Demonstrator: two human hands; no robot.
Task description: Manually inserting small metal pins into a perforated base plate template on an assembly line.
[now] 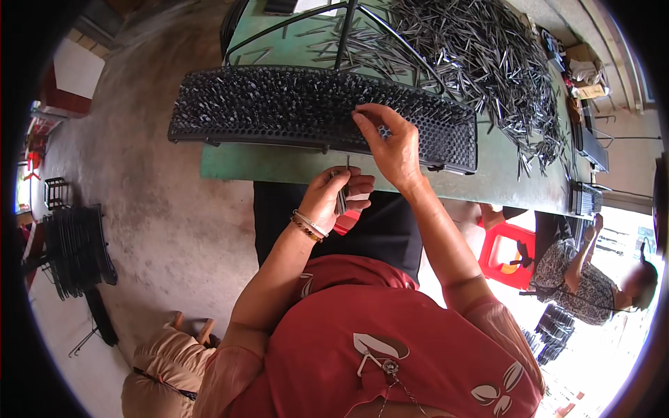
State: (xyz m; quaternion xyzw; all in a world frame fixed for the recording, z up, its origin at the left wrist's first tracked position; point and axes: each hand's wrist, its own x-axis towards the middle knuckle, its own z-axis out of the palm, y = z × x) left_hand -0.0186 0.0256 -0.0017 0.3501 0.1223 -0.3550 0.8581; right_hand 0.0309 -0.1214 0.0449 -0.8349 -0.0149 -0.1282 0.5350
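A long black perforated rack lies across the table, its many holes filled with upright thin dark metal pieces over the left and middle parts; bare holes show toward the right end. My right hand is over the rack's right half, thumb and forefinger brought together low against it; whatever they pinch is too small to make out. Just in front of the rack's near edge, my left hand is closed around a few slim metal strips, one poking up past the fingers.
A large heap of loose dark metal strips covers the far right of the green table. A black metal frame rises behind the rack. Another person sits at right beside a red plastic stool. Black racks stand on the left.
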